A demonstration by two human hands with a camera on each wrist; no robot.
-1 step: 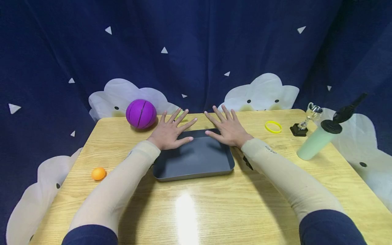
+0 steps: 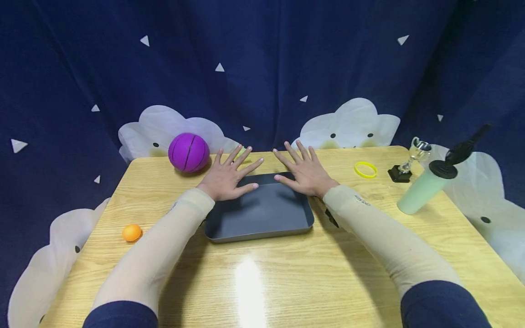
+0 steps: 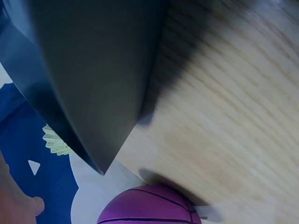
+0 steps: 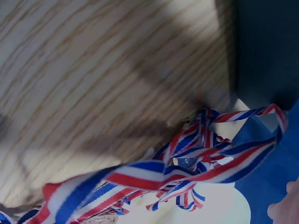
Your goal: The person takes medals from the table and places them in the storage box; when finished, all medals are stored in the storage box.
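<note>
Tray (image 2: 266,209) sits mid-tabletop (image 2: 295,273), left hand (image 2: 223,178) and right hand (image 2: 308,176) spread over its far left and right parts, fingers straight, neither gripping anything. Outward: striped ribbon (image 4: 135,179) beside the tray; purple ball (image 2: 188,152) and orange ball (image 2: 131,232) left; ring (image 2: 366,176), trophy (image 2: 405,167), bottle (image 2: 422,193) right. No visible shift from the preceding head view, so handling seems not yet begun.

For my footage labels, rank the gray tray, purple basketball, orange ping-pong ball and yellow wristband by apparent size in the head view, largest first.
1. Gray tray
2. Purple basketball
3. Orange ping-pong ball and yellow wristband: too alike to rank, with the ball nearer the camera.
</note>
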